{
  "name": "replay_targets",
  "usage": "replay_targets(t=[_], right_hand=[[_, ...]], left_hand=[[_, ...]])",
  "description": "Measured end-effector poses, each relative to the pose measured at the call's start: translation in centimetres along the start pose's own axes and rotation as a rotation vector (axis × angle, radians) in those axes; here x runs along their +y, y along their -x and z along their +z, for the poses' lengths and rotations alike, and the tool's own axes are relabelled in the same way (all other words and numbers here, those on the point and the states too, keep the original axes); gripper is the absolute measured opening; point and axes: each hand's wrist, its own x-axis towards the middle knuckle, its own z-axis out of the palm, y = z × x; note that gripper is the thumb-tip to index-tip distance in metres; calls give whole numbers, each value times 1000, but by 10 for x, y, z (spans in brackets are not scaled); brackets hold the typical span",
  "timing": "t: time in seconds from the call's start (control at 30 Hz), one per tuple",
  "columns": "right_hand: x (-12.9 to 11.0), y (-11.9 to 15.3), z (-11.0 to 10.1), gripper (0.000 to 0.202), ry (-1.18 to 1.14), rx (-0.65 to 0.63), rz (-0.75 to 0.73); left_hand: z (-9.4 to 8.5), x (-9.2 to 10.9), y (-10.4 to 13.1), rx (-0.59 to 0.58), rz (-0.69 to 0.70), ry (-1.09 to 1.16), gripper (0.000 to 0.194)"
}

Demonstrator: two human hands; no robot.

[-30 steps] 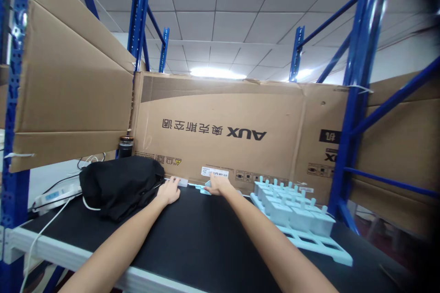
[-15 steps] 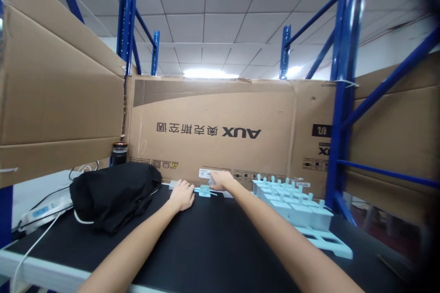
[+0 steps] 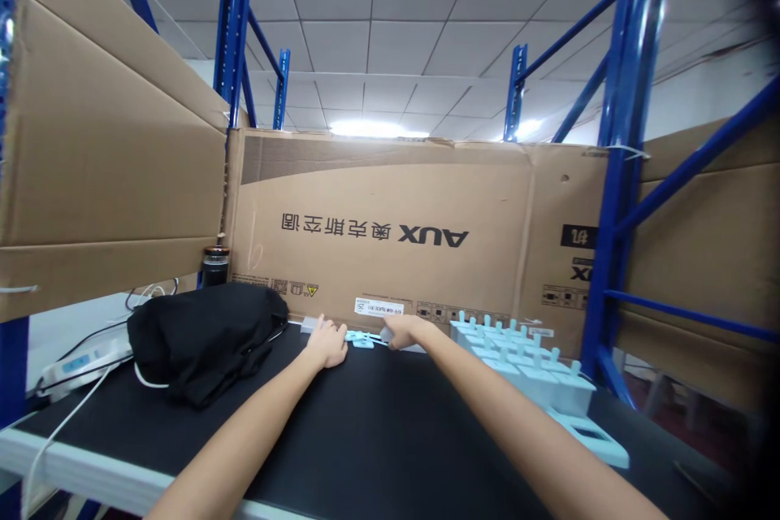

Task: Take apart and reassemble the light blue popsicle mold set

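My left hand (image 3: 327, 343) rests palm down near the back of the black tabletop, its fingers bent and slightly apart. Beside its thumb lie small light blue plastic pieces (image 3: 364, 340) with thin stick-like ends. To their right, my right hand (image 3: 407, 331) has its fingers curled together and pointing down. A thin blue end reaches its fingertips, where a whitish translucent piece also shows; what the fingers pinch is hidden. Another translucent piece (image 3: 309, 325) sits just beyond my left fingers.
A light blue ice-pop mould (image 3: 542, 386) with several upright handles stands at the right. Black cloth (image 3: 207, 341) is heaped at the left, with a dark jar (image 3: 215, 266) behind it and a white power strip (image 3: 85, 366) beside it. A cardboard wall (image 3: 378, 195) closes the back; blue rack posts (image 3: 625, 146) flank it.
My right hand has moved a little to the right, from over the light blue pieces to beside them. The left hand stays in place. The camera view has shifted slightly.
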Motion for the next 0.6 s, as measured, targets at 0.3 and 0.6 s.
replay_targets(t=[0.3, 0.6], right_hand=[[39, 17, 18, 79, -80, -89, -32], [43, 21, 33, 61, -66, -33, -53]], left_hand=[[-1, 3, -3, -20, -5, 64, 43], [2, 10, -10, -45, -18, 54, 49]])
